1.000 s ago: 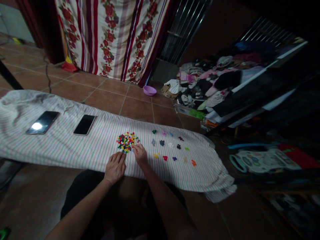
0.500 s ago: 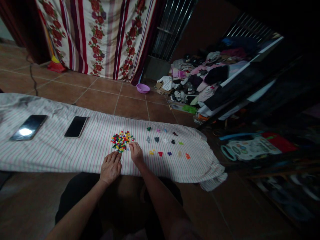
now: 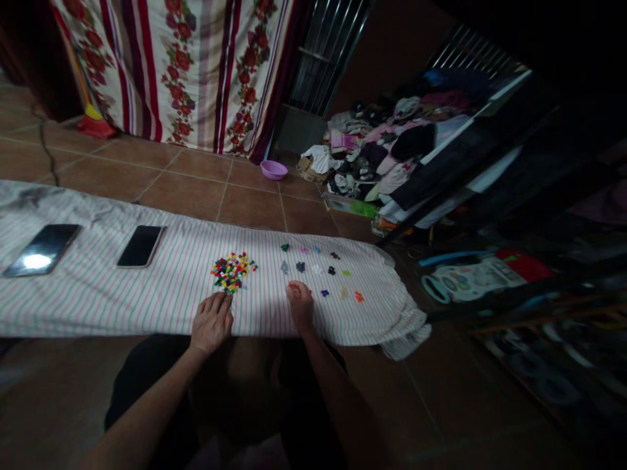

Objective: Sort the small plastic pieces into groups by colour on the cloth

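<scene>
A mixed heap of tiny coloured pieces [image 3: 232, 271] lies on the striped cloth [image 3: 186, 294]. My left hand [image 3: 212, 322] rests flat at the heap's near edge, fingers stretched out. To the right, my right hand [image 3: 300, 307] is closed in a pinch over the front row of small single-colour groups; whatever its fingertips hold is too small to make out. It covers the yellow group and most of the red one. Beside it lie a purple group [image 3: 324, 293], a beige group [image 3: 343, 292] and an orange group [image 3: 359, 297]. Behind it are a dark grey group [image 3: 300, 267] and a black group [image 3: 332, 270].
Two phones lie on the cloth at left, a larger one [image 3: 43, 250] and a smaller one [image 3: 141, 246]. Past the far edge, a purple basin [image 3: 273, 170] stands on the tiled floor. A pile of clothes [image 3: 372, 147] is at the back right.
My right hand has moved from the heap's right edge rightward to the front row of sorted groups. My left hand stays by the heap. The whole view has shifted slightly.
</scene>
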`<act>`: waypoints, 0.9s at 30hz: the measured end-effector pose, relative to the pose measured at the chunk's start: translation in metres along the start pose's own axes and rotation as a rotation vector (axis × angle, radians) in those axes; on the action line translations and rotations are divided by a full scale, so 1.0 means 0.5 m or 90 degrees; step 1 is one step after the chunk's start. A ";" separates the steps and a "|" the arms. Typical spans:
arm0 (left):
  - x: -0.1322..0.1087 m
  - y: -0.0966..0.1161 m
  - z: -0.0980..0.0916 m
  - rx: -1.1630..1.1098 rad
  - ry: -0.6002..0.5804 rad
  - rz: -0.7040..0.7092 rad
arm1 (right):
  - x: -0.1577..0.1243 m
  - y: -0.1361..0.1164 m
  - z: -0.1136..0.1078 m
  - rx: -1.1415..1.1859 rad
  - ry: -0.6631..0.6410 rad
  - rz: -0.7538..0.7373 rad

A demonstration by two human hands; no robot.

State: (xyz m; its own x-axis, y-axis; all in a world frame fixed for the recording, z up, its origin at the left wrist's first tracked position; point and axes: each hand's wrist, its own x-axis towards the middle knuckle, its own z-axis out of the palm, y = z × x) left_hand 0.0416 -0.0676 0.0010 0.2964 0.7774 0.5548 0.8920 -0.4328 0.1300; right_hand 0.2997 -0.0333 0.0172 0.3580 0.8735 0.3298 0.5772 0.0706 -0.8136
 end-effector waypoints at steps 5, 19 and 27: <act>-0.002 -0.002 0.001 -0.011 -0.001 -0.002 | 0.011 0.066 -0.082 -0.077 0.051 0.037; -0.005 -0.006 0.001 -0.012 -0.017 0.006 | 0.004 0.126 -0.095 -0.183 0.057 0.030; -0.008 -0.007 0.004 -0.018 -0.010 0.008 | -0.001 0.132 -0.095 -0.148 0.064 0.000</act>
State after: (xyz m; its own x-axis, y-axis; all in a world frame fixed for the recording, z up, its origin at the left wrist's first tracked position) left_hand 0.0378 -0.0682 -0.0030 0.3125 0.7794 0.5431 0.8784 -0.4547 0.1470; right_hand 0.3723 -0.0519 -0.0138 0.4222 0.8205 0.3855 0.7261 -0.0515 -0.6857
